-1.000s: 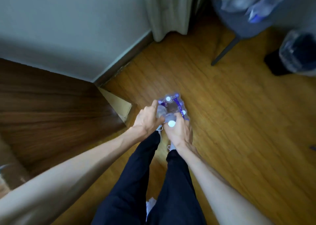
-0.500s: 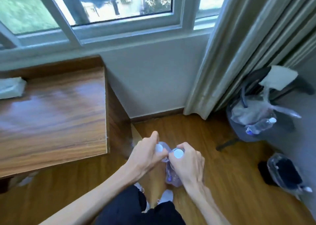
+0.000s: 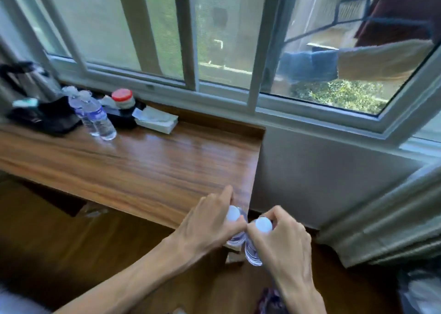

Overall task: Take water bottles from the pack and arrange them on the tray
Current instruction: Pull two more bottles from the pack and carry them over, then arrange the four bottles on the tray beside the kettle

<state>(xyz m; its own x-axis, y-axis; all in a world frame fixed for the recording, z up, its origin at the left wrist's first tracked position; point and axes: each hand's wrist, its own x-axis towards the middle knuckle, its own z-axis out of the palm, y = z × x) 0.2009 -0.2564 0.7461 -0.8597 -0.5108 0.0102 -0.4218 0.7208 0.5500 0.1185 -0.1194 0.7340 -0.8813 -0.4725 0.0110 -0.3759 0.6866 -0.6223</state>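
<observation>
My left hand (image 3: 210,225) grips one clear water bottle (image 3: 235,228) by its neck, white cap up. My right hand (image 3: 281,239) grips a second clear bottle (image 3: 254,251) the same way. Both bottles hang side by side just off the near right corner of the wooden desk (image 3: 148,168). Two more water bottles (image 3: 95,115) stand upright at the back left of the desk. Beside them sits a black tray (image 3: 59,123) with dark items on it. A scrap of the purple pack wrap (image 3: 269,299) shows low between my arms.
A red-capped jar (image 3: 123,99) and a white tissue pack (image 3: 156,119) lie by the window at the back of the desk. A grey curtain (image 3: 381,230) hangs at right above a plastic bag (image 3: 420,290). Wooden floor lies under the desk.
Both hands have lifted the two bottles from the pack on the floor up to desk height. The view has swung up from the floor to the desk and window.
</observation>
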